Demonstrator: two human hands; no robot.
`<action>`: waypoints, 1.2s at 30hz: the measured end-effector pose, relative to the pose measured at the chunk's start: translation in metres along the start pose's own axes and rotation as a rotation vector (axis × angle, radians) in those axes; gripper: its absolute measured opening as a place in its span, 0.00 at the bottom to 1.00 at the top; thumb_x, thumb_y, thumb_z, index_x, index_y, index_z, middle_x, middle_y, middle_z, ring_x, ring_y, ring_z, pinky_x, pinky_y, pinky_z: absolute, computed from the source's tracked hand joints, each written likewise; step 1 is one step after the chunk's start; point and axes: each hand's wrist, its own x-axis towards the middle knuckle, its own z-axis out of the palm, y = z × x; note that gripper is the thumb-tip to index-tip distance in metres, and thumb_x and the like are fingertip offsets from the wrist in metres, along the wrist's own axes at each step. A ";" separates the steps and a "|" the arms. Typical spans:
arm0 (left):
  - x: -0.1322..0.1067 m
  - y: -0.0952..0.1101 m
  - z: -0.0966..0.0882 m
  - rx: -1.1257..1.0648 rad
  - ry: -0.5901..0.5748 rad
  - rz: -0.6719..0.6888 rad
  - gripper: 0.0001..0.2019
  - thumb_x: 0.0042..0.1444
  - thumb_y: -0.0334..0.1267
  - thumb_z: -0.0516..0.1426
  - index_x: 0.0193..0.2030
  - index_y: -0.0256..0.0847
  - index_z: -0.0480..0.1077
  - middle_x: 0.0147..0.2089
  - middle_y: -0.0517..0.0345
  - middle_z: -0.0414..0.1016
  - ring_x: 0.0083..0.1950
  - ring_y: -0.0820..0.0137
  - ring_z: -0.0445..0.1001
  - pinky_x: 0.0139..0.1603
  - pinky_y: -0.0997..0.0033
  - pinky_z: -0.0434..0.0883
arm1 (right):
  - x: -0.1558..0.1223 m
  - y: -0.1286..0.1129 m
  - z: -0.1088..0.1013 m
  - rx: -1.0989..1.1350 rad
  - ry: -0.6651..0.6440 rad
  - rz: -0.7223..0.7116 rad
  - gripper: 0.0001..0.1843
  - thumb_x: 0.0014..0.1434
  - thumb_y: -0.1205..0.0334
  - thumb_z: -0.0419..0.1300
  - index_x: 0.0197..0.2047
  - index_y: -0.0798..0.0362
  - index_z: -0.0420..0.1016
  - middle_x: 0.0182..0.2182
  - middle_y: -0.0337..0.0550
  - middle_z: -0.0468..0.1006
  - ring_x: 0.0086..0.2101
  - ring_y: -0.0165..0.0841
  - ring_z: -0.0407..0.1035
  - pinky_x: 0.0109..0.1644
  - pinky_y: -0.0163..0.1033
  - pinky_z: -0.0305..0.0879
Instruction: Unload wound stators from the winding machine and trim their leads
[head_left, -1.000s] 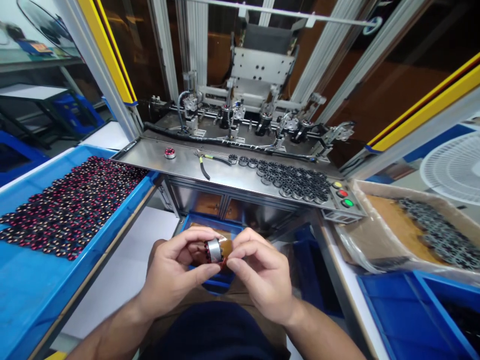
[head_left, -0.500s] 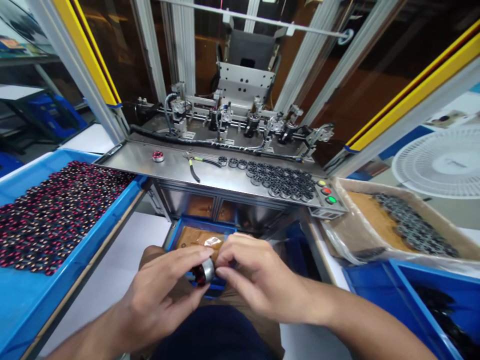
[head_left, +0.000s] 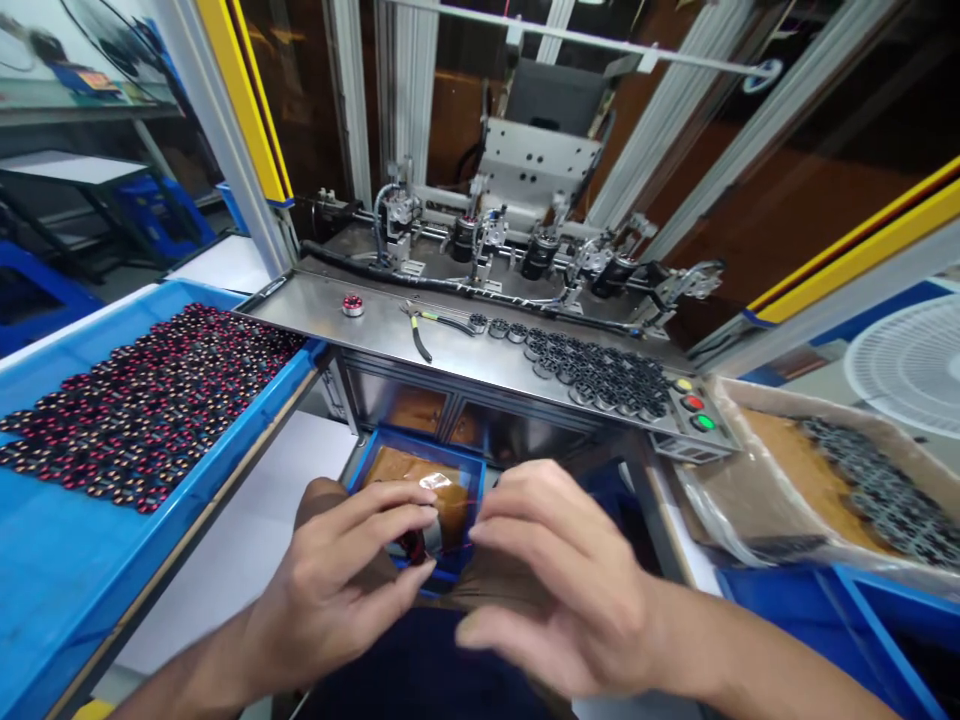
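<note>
My left hand [head_left: 352,575] is closed around a small motor stator [head_left: 420,540] with dark red windings and a silvery metal ring, gripped between thumb and fingers above my lap. Part of it is hidden by the fingers. Just to its right, my right hand [head_left: 559,575] has its thumb spread away from its curled fingers, and no object shows between them. Thin reddish wires seem to run from the stator toward the right fingertips; whether they touch is too blurred to tell. Below lies a blue bin [head_left: 480,475] with a brown sheet inside.
A blue tray [head_left: 45,560] of wound stators stands left. On the metal ledge [head_left: 300,300] are one stator [head_left: 352,305], pliers [head_left: 421,335], several dark ring parts [head_left: 600,370] and push buttons [head_left: 697,405]. At right are a plastic-lined box [head_left: 765,500] and a white fan [head_left: 911,360].
My right hand has drawn back to the right from the stator, its thumb and fingers parting. My left hand still holds the stator. The view has swung slightly left.
</note>
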 end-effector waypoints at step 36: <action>-0.018 -0.033 -0.013 -0.782 0.465 -0.573 0.17 0.55 0.31 0.65 0.52 0.47 0.76 0.49 0.55 0.80 0.45 0.73 0.79 0.46 0.80 0.76 | 0.126 0.191 0.096 -0.371 -0.388 0.648 0.22 0.63 0.59 0.54 0.58 0.58 0.68 0.55 0.64 0.71 0.57 0.53 0.63 0.60 0.58 0.58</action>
